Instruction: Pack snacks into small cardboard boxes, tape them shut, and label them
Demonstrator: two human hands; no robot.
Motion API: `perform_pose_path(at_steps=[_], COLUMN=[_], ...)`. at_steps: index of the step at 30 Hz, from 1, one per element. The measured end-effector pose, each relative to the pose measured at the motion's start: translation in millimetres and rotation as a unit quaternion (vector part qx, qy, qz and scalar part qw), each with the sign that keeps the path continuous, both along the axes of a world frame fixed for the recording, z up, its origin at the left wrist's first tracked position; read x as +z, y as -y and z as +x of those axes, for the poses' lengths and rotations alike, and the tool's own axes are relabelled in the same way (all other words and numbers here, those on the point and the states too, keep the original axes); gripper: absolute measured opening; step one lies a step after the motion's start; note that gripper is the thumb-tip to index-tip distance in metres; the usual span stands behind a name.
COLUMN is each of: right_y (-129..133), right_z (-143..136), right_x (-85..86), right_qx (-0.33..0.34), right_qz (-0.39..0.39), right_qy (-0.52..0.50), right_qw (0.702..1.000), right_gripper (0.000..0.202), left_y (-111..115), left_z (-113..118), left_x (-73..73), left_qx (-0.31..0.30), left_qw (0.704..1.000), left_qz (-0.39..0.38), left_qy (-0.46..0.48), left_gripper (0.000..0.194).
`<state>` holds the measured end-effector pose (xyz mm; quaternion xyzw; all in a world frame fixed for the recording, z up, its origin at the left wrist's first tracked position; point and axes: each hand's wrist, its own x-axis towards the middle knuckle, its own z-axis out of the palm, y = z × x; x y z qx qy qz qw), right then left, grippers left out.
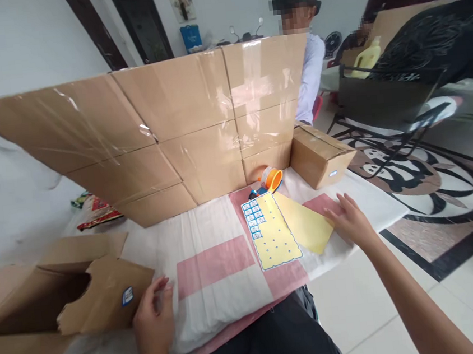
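A yellow sheet with blue-edged labels [273, 240] lies on the cloth-covered table, its labels in rows at the upper left. Partly beneath it, to the right, is a plain yellow sheet [309, 225]. My right hand [349, 222] reaches over the right edge of that plain sheet, fingers apart and holding nothing visible. On the left, my left hand [153, 312] rests by the open cardboard box [101, 295], fingers loosely bent and apart with nothing seen in them. Beyond the sheets sits an orange tape dispenser [274, 179] with a roll of tape.
A tall cardboard partition [198, 130] stands across the back of the table. A closed cardboard box [321, 154] sits at the right end. Behind the partition a person [310, 73] wears a headset. Another person in black [438, 43] is at the right, beside a chair [389, 99].
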<state>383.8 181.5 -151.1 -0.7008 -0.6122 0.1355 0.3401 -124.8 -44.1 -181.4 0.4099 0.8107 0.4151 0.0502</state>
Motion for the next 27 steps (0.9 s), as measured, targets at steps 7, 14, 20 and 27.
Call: perform_pose_path(at_steps=[7,14,20,27], right_y=[103,105,112,102], right_z=[2,-27,-82,-166], right_x=[-25.0,-17.7,27.3,43.2], right_qx=[0.088,0.016,0.041,0.367], right_qz=[0.042,0.065,0.097,0.088], right_qy=[-0.015,-0.025,-0.085,-0.154], right_qw=[0.995,0.997,0.991,0.913], right_gripper=[0.061,0.068,0.054,0.044], left_y=[0,27,41,72], left_z=[16,7,-46,-25], left_x=[7.1,72.2,135.7,168.1], left_qx=[-0.052,0.137,0.193,-0.121], left_qw=[0.986,0.879,0.923,0.921], left_qz=[0.084,0.174,-0.128,-0.104], left_qy=[-0.132,-0.421,-0.306,-0.356], left_gripper=[0.025,0.048,0.073,0.030])
